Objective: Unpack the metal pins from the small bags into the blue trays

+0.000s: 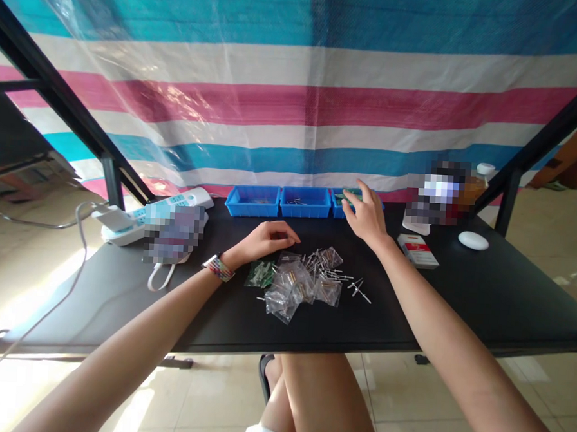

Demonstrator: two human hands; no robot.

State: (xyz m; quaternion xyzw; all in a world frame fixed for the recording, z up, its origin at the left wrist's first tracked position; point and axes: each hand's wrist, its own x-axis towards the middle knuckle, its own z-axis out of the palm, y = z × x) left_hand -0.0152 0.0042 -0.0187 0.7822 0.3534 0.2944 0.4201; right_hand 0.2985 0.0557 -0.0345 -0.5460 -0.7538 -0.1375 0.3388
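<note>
My right hand [366, 213] reaches over the right blue bin [339, 211], its fingers apart and nothing visible between them. Green pieces [352, 195] lie in that bin, partly hidden by the fingers. My left hand [268, 239] is low over the black table, just behind a pile of small parts. Its fingers are loosely curled together towards the thumb, and nothing shows in them. In the pile are clear plastic bags [287, 290], loose silver blind rivets [319, 263] and a bag of green-and-white pieces [260, 274]. A few more rivets [359, 289] lie apart on the right.
Beside the right bin stand a middle blue bin [305, 210] with a few metal pieces and a left blue bin [253, 209]. A power strip [138, 224] lies at left. A red-and-white box [418, 252] and a white oval object [473, 240] are at right. Striped sheeting hangs behind.
</note>
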